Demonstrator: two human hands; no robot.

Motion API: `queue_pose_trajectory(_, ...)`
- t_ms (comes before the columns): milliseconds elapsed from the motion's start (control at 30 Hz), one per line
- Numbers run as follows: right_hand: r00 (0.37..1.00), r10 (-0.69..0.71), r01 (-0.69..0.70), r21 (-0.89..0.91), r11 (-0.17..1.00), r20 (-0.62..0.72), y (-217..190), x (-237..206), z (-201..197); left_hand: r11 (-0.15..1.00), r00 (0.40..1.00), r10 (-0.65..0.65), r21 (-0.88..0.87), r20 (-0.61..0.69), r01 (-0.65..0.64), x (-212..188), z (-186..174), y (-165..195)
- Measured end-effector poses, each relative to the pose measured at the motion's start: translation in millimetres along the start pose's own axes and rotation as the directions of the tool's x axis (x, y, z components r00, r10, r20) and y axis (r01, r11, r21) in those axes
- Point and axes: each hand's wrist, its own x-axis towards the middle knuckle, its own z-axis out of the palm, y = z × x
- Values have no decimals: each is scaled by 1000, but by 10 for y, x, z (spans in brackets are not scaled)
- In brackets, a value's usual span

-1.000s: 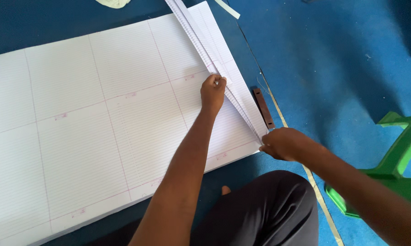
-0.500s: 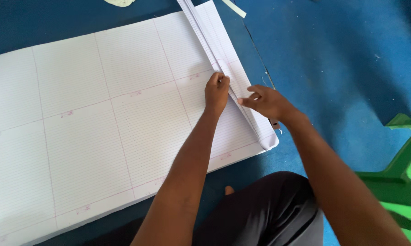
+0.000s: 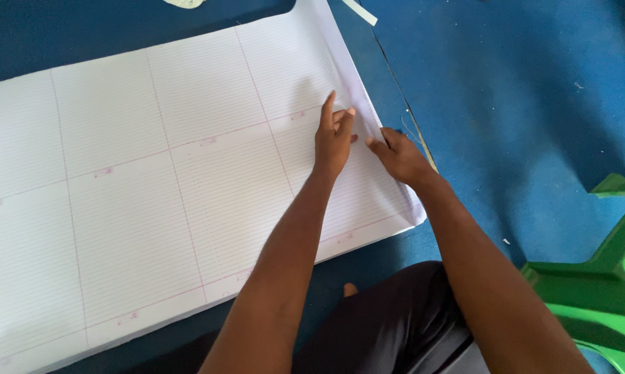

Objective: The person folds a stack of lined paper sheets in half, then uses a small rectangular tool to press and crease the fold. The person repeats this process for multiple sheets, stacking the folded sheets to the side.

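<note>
A large stack of white ruled paper sheets (image 3: 153, 187) with pink margin lines lies flat on the blue floor. My left hand (image 3: 333, 138) rests flat on the top sheet near its right edge, fingers stretched forward. My right hand (image 3: 399, 156) sits just beside it at the sheet's right edge, fingertips pinching or pressing the edge of the paper. Both forearms reach in from the bottom of the view.
A green plastic chair (image 3: 596, 277) stands at the lower right. Blue floor covering (image 3: 520, 104) has a seam with a thin strip (image 3: 423, 149) along the paper's right side. My dark-trousered knee (image 3: 389, 325) is near the stack's front edge. A white scrap (image 3: 359, 12) lies at the top.
The folded strip of sheets along the right edge is now laid flat. My right hand moved from the stack's lower right corner up beside my left hand. A dark tool by the edge is no longer visible.
</note>
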Motion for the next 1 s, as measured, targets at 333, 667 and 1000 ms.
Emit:
queue_pose_trajectory(333,956,279,-274,55,960,-90,88,-23,-132,990,996,-87,-112,-11,85,145,0,-202)
queue_pose_trajectory(667,978,112,-91,124,988,-175,399,53,-101,863,969,-176,-447,175,237,-126,-185,-164)
queue_pose_trajectory(1000,982,141,-107,239,965,-129,414,204,-242,801,644,-299,-181,705,570,-1975,-389,411)
